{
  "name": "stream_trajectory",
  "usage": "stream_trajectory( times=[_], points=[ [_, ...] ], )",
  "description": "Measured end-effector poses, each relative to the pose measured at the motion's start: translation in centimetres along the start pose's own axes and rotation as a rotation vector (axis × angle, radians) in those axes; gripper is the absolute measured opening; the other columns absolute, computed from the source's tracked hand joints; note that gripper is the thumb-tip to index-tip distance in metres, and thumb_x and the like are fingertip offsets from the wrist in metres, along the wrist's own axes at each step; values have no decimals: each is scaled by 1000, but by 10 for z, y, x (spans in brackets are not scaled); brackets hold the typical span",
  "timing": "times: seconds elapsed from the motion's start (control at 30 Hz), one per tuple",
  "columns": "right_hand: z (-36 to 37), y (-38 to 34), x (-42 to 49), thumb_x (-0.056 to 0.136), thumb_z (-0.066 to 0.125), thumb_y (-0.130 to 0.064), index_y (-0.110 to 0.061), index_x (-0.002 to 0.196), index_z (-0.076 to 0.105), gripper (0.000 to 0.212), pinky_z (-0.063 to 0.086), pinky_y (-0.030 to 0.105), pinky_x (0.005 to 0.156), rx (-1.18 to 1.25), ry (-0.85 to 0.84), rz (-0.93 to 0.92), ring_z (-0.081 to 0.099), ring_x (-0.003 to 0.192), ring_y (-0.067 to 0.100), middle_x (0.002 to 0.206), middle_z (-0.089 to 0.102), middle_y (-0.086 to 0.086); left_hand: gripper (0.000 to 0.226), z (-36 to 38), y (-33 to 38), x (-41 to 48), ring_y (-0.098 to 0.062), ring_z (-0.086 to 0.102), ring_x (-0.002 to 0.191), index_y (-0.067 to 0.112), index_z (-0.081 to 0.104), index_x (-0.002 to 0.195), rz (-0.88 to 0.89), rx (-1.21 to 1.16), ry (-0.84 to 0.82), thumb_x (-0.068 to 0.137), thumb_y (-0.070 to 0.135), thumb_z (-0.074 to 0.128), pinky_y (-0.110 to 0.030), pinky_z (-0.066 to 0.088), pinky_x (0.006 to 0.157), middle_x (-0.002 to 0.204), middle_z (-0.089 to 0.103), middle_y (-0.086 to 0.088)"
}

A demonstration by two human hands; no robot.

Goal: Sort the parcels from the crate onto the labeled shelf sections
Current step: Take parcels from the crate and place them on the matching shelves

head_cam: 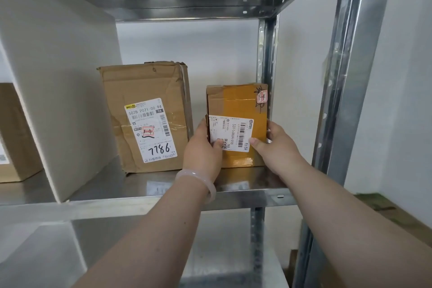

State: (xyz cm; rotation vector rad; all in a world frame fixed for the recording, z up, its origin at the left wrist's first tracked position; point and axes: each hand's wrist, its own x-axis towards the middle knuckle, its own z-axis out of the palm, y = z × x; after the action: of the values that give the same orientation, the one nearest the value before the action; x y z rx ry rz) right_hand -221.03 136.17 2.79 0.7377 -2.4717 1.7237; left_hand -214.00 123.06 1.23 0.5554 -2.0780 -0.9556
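Both hands clamp a small cardboard parcel (237,124), glossy yellow tape across it: left hand (203,147) on its left edge, right hand (275,142) on its right. It stands on the steel shelf (163,184) beside a larger creased carton (145,117), against a white divider panel (58,82).

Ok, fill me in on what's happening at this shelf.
A person grips a small tape-wrapped parcel with the left hand and right hand, standing it at the right end of the metal shelf, beside a larger cardboard parcel marked 7786. Both carry a handwritten 1-4 tag. A white divider stands further left.
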Motion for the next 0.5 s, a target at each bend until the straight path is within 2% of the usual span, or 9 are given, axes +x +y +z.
stream_trajectory(
  times=[0.13,0.23,0.33,0.4,0.47,0.5],
  points=[
    [-1,1,-11,92,63,-30,-34,150,26,69,46,40,100,53,-2,-56,47,133,23,146,46,-7,76,-1,1,-6,-18,51,130,30,13,156,-2,-45,0,96,16,58,-33,43,103,146,50,4],
    [-4,1,-24,91,65,-30,-35,151,21,74,41,41,106,44,41,-122,37,139,21,152,38,-8,81,-3,3,-14,-17,44,137,34,9,156,38,-88,-4,96,18,61,-38,41,107,150,44,6],
    [-7,1,-39,91,65,-31,-39,150,21,75,34,37,110,-39,124,-242,29,142,16,154,30,-9,78,-12,3,-27,-12,37,140,33,13,155,126,-105,0,95,22,62,-33,36,112,153,38,10],
    [-5,0,-48,91,65,-30,-40,149,23,72,27,29,111,-66,146,-375,25,143,11,155,29,-10,71,-23,1,-37,-9,37,139,32,23,154,204,-66,44,95,26,62,-29,34,113,152,40,9],
    [1,-5,-58,92,64,-28,-41,147,29,67,22,17,110,-56,112,-494,25,141,4,153,31,-12,63,-37,-3,-48,-11,44,135,32,33,150,252,-38,105,94,29,62,-36,40,111,147,46,8],
    [7,-8,-63,92,63,-29,-42,146,31,65,23,15,110,-40,78,-549,27,139,0,151,33,-15,60,-44,-6,-54,-11,47,132,32,38,148,262,-45,128,94,28,63,-40,43,108,144,48,10]
  ],
)
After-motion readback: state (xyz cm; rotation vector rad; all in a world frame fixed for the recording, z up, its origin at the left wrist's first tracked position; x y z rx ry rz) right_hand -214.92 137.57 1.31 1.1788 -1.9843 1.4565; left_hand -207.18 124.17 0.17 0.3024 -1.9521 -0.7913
